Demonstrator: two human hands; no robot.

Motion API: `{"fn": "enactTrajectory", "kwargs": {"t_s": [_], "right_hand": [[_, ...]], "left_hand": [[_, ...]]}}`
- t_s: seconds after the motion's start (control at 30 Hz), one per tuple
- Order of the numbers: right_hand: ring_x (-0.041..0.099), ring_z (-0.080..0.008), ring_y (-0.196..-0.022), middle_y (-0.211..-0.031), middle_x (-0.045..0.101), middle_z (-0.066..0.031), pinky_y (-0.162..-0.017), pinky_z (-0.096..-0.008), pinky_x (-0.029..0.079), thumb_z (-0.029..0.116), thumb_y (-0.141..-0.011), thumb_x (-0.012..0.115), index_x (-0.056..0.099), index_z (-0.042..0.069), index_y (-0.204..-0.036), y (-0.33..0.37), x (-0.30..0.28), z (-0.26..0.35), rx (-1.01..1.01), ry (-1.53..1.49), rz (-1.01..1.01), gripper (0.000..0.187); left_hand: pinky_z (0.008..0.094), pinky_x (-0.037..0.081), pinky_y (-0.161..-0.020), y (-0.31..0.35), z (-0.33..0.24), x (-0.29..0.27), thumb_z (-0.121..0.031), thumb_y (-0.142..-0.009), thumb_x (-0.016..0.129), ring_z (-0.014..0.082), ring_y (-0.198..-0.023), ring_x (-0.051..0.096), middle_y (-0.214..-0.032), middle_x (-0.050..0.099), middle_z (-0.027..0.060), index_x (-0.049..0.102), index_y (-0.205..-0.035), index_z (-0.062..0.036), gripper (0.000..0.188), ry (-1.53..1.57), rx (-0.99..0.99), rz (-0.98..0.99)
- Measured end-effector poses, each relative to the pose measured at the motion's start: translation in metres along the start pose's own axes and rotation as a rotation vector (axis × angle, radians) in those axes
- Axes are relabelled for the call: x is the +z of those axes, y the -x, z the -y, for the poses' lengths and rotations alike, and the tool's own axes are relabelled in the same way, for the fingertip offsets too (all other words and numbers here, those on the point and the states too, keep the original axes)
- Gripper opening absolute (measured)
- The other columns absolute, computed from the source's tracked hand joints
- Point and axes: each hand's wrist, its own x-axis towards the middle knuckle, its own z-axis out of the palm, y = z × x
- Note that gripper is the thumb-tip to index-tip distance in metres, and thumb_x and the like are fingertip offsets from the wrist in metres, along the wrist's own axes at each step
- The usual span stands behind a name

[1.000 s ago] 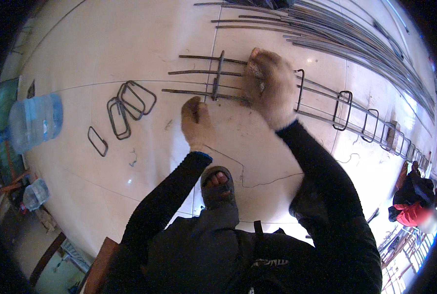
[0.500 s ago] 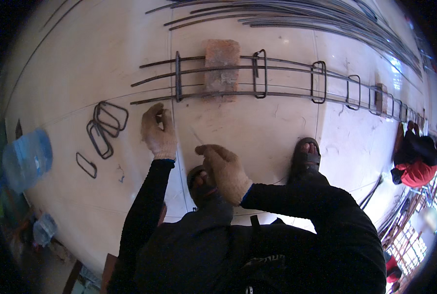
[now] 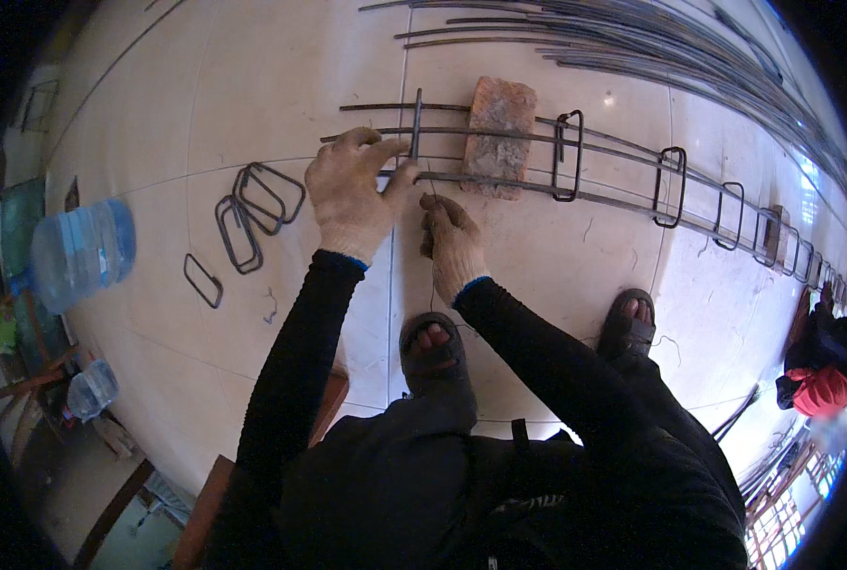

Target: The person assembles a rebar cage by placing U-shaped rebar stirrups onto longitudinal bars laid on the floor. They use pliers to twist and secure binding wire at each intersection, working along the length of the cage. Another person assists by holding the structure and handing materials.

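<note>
A long cage of steel rebar rods (image 3: 613, 201) with rectangular stirrups lies before me, propped on a brick (image 3: 501, 133). My left hand (image 3: 359, 195), gloved, reaches over the rods' left ends. Its thumb and forefinger close around the end stirrup (image 3: 417, 119), near the closest rod; the exact contact is partly hidden. Just below that corner, my right hand (image 3: 454, 245), also gloved, pinches a thin tie wire (image 3: 433, 184) that rises toward the rod. Left of my hands lie several loose stirrups (image 3: 240, 236) on the tiles.
More loose rods (image 3: 575, 38) stretch along the far side. At the left stands a large clear bluish water bottle (image 3: 86, 252), with a smaller plastic one (image 3: 93, 389) nearer. My sandalled feet (image 3: 433, 351) are close to the cage. Another person in dark and red (image 3: 822, 385) is at far right.
My left hand has moved up onto the rod ends and the end stirrup. My right hand has risen, bringing the wire near the closest rod. The view has shifted, moving the scene rightward.
</note>
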Motion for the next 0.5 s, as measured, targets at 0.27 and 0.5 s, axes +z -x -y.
{"fn": "enactTrajectory", "kwargs": {"t_s": [0.27, 0.5], "right_hand": [[0.062, -0.0358, -0.125, -0.135, 0.066, -0.0202, -0.108, -0.0437, 0.050, 0.014, -0.105, 0.054, 0.062, -0.001, -0.136, -0.064, -0.034, -0.048, -0.401, 0.292, 0.200, 0.035], [0.064, -0.0204, -0.091, -0.109, 0.068, -0.0097, -0.081, -0.0334, 0.054, 0.023, -0.112, 0.053, 0.062, 0.000, -0.138, -0.064, -0.034, -0.042, -0.448, 0.400, 0.154, 0.036]], "left_hand": [[0.0478, 0.054, -0.086, -0.014, -0.034, 0.011, -0.042, -0.087, 0.081, 0.0291, -0.107, 0.067, -0.111, 0.071, 0.0080, 0.084, -0.108, -0.0214, 0.029, -0.175, -0.076, 0.221], [0.0463, 0.056, -0.083, -0.012, -0.029, 0.038, -0.034, -0.088, 0.081, 0.0330, -0.094, 0.071, -0.099, 0.072, 0.0122, 0.084, -0.099, -0.0145, 0.022, 0.090, -0.206, 0.090]]}}
